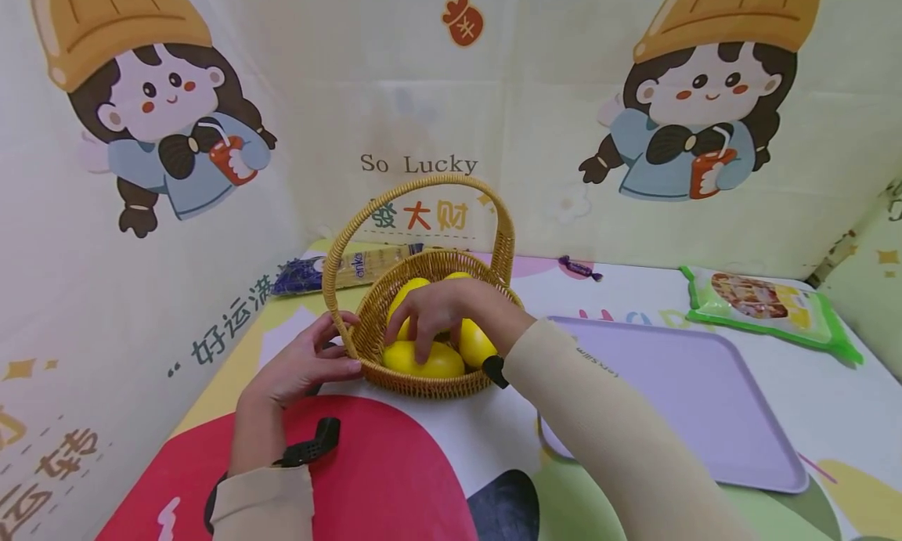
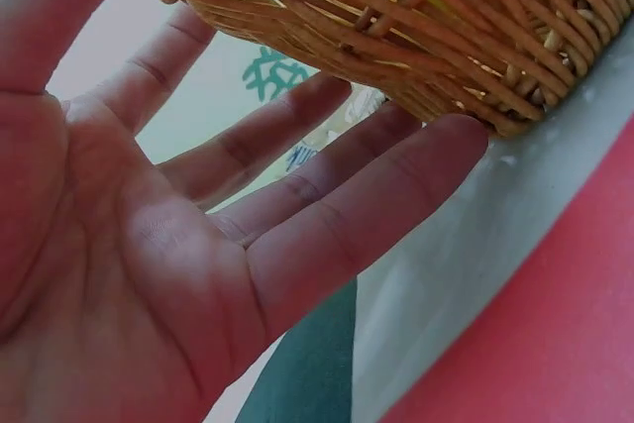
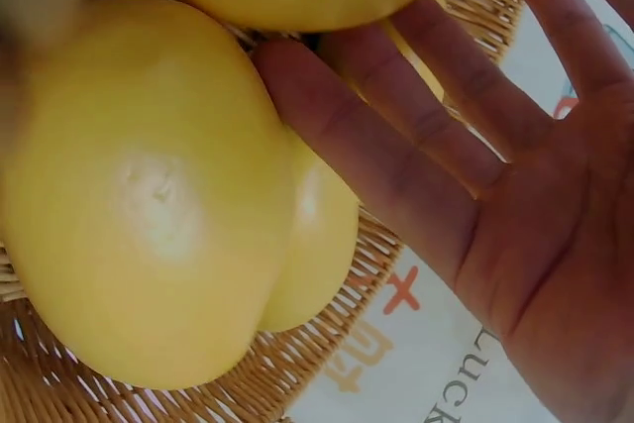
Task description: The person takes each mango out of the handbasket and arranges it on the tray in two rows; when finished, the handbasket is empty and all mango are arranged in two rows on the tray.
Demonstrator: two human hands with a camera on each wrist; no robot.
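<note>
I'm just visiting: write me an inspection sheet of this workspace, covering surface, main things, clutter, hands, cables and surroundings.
Surface: colourful printed tabletop; flat rectangular lilac tray at right.
Job's things: round brown wicker basket with arched handle, holding smooth yellow oval fruits.
Clutter: long blue-ended plastic packet behind the basket; purple twist-wrapped candy; green-edged rectangular food packet.
Hands: left hand touches the basket's left side; right hand is inside, fingers among the fruits.
Cables: nothing seen.
Surroundings: cream printed backdrop with cartoon figures.

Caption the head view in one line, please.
Right hand among yellow fruit inside a wicker basket, left hand at its side, purple tray alongside.
</note>
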